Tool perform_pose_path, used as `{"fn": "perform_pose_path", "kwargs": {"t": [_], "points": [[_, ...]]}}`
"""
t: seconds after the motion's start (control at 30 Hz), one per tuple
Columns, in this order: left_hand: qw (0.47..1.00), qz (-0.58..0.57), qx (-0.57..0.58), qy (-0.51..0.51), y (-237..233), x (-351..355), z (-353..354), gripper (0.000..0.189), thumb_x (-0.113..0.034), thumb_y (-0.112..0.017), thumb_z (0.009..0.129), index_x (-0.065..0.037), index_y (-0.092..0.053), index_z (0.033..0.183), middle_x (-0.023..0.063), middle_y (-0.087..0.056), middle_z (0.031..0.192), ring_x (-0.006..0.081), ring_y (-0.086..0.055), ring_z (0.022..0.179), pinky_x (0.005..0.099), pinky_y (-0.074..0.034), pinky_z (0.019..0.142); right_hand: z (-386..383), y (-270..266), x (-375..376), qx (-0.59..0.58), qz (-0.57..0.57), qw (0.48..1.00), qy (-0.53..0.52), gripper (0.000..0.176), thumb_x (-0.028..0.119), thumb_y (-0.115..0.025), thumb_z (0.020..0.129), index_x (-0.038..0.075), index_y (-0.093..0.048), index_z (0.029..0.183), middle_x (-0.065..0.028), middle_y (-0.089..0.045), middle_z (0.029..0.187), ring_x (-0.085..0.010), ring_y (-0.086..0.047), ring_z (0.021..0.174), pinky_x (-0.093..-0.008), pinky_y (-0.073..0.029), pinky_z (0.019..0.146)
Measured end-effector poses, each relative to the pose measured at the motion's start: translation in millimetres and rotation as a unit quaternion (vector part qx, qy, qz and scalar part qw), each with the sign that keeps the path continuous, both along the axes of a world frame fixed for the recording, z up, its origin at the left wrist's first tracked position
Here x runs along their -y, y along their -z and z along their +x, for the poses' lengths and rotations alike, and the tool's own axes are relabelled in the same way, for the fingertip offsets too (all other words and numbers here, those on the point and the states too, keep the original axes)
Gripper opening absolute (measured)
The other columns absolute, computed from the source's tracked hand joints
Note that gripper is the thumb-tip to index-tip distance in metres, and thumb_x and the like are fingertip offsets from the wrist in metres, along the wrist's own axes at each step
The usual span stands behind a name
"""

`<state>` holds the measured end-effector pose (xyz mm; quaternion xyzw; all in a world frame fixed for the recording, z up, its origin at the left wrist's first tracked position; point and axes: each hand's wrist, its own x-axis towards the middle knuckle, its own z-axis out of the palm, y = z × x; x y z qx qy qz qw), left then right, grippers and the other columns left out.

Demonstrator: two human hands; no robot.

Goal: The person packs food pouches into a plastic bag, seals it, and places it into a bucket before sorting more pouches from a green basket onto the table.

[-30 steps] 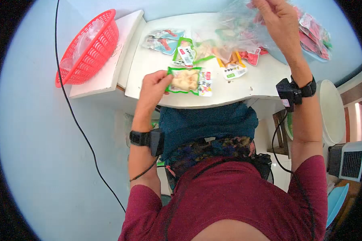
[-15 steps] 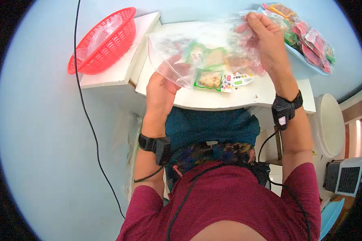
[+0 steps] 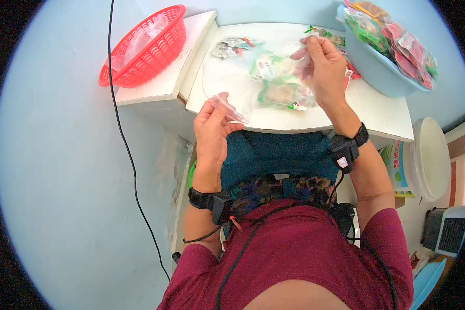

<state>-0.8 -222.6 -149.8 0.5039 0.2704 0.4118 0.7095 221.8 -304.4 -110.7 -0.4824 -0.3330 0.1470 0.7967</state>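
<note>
The bag [image 3: 240, 82] is clear and thin. It is held spread out over the left half of the worktop [image 3: 382, 111], close to the near edge. Its left bottom corner hangs just past that near edge, above the lap. Some packets [image 3: 281, 93] show through the bag. It is hard to tell if they are in it or lying under it.

There is bare white room on the worktop to the right of the bag, along the near edge. The far right corner is taken up by a blue bowl [image 3: 377, 72] full of more packets. Two more packs [image 3: 232, 46] lie by the far edge, near the left corner.

The left hand [image 3: 214, 129] is at the near edge. Its grip is closed, with thumb and fingers pinching the bag's left corner. The right hand [image 3: 323, 67] is higher, over the middle of the worktop, just beside the bowl. Its grip is closed too, pinching the bag's top right corner between thumb and fingertips.

Left of the worktop is a lower white shelf [image 3: 155, 90] with a red basket [image 3: 150, 51] on it, well apart from the hands. A black cable [image 3: 124, 139] hangs down past the shelf. A white bucket [image 3: 431, 155] sits low down past the right end.
</note>
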Motion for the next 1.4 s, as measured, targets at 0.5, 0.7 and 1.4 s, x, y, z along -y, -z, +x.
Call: {"fn": "perform_pose_path", "kwargs": {"t": [0.5, 0.7, 1.4], "points": [[0.994, -0.103, 0.020, -0.016, 21.0, -5.6, -29.7, 0.020, -0.013, -0.068, 0.087, 0.001, -0.065, 0.100, 0.0010, -0.061, 0.077, 0.0089, -0.054, 0.057, 0.0219, -0.040, 0.047, -1.2, 19.4, 16.7, 0.287, -0.008, 0.936, 0.204, 0.013, 0.015, -0.060, 0.094, 0.004, -0.063, 0.097, -0.0040, -0.055, 0.063, -0.0084, -0.048, 0.055, -0.0237, -0.040, 0.050], [0.985, -0.157, 0.060, 0.036, 22.8, -17.8, -48.1, 0.016, -0.010, -0.068, 0.086, -0.001, -0.064, 0.099, -0.0019, -0.058, 0.074, 0.0080, -0.050, 0.055, 0.0222, -0.040, 0.047, 1.0, 20.6, 15.9, 0.234, -0.044, 0.962, 0.132, 0.014, 0.015, -0.062, 0.092, 0.002, -0.066, 0.093, 0.0005, -0.053, 0.063, -0.0062, -0.045, 0.056, -0.0220, -0.037, 0.050], [0.734, 0.506, -0.224, -0.394, -47.9, -6.9, -42.8, 0.014, -0.011, -0.063, 0.090, -0.002, -0.070, 0.099, 0.0004, -0.053, 0.068, 0.0106, -0.046, 0.059, 0.0275, -0.037, 0.052, 20.7, 82.4, 25.3, 0.509, -0.306, 0.776, 0.211, 0.034, 0.030, -0.069, 0.080, -0.002, -0.066, 0.092, -0.0170, -0.064, 0.101, -0.0315, -0.059, 0.095, -0.0409, -0.048, 0.076]]}}
